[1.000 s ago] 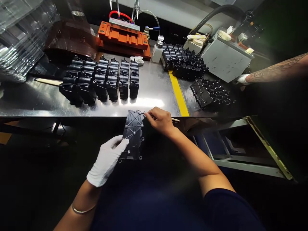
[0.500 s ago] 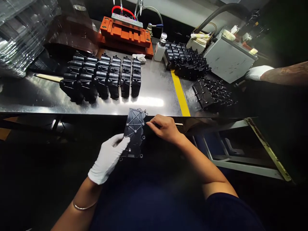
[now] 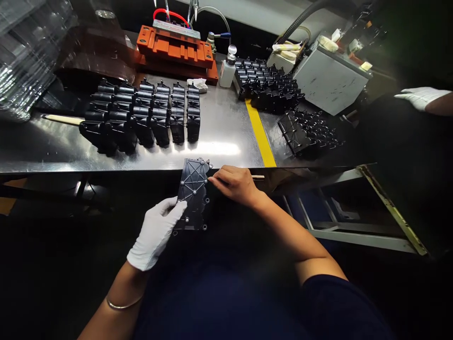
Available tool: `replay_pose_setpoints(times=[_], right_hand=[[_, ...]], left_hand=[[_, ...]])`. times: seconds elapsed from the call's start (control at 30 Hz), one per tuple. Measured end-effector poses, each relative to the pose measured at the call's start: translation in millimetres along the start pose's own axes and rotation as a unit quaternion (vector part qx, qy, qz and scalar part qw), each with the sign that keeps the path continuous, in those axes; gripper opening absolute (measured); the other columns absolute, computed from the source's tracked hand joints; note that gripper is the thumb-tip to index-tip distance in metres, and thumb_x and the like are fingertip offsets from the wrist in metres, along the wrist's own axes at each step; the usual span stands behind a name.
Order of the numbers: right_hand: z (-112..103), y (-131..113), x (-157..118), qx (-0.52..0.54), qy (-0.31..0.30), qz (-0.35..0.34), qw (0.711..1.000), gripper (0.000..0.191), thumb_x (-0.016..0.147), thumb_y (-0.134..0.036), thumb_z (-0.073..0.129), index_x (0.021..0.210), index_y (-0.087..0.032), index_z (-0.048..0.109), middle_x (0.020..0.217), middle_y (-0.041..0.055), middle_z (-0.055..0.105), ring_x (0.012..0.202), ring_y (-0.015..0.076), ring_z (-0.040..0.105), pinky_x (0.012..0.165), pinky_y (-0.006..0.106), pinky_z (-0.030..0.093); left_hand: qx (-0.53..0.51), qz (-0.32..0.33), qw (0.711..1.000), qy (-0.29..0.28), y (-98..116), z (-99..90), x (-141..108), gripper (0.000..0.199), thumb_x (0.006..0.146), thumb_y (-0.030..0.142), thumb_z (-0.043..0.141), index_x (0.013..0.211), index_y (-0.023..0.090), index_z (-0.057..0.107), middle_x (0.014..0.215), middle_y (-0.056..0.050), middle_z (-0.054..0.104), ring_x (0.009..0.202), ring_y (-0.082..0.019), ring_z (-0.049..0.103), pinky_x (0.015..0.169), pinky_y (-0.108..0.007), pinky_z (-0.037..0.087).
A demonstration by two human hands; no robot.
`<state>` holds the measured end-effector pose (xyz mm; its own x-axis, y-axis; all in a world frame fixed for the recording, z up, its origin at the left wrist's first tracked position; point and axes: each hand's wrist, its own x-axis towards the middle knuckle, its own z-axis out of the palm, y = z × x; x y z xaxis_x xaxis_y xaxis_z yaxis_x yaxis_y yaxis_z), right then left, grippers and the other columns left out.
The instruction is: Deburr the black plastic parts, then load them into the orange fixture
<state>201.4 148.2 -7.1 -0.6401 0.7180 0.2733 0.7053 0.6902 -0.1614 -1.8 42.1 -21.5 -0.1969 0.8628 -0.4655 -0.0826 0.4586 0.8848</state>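
Observation:
My white-gloved left hand [image 3: 155, 229] is closed around the lower left side of a black ribbed plastic cover [image 3: 194, 191], with the thumb on its face. The cover is tilted up just in front of the bench edge, and small metal inserts dot its face and rim. At its upper right edge my bare right hand [image 3: 238, 183] is pinched, fingertips touching or very near the rim. A thin tool with a pale handle [image 3: 258, 177] sticks out behind that hand; the tool's working end is hidden by the fingers or too small to see.
Black plastic parts [image 3: 141, 113] stand in rows on the metal bench [image 3: 219, 118]. More black parts [image 3: 269, 85] sit beyond a yellow tape strip [image 3: 260, 132]. An orange fixture [image 3: 175, 47], a pump bottle [image 3: 227, 68] and a grey box [image 3: 331, 75] stand behind. A co-worker's gloved hand [image 3: 421, 97] is at right.
The view has shifted slightly, so the bench things sit further left. The co-worker's gloved hand has moved right, away from the grey box. Both my hands keep their hold at the cover.

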Motion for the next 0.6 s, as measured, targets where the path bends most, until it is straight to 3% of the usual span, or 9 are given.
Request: replay_pose_setpoints(times=[0.6], right_hand=[[7.7, -4.9, -8.6, 0.054, 0.046, 0.051, 0.996, 0.034, 0.096, -0.036, 0.046, 0.072, -0.019, 0.064, 0.068, 0.0033, 0.066, 0.062, 0.0124, 0.058, 0.058, 0.025, 0.037]], left_hand=[[-0.007, 0.001, 1.000, 0.005, -1.2, 0.7, 1.8, 0.042, 0.064, 0.049, 0.074, 0.087, 0.014, 0.073, 0.086, -0.005, 0.073, 0.078, -0.021, 0.065, 0.069, -0.028, 0.050]])
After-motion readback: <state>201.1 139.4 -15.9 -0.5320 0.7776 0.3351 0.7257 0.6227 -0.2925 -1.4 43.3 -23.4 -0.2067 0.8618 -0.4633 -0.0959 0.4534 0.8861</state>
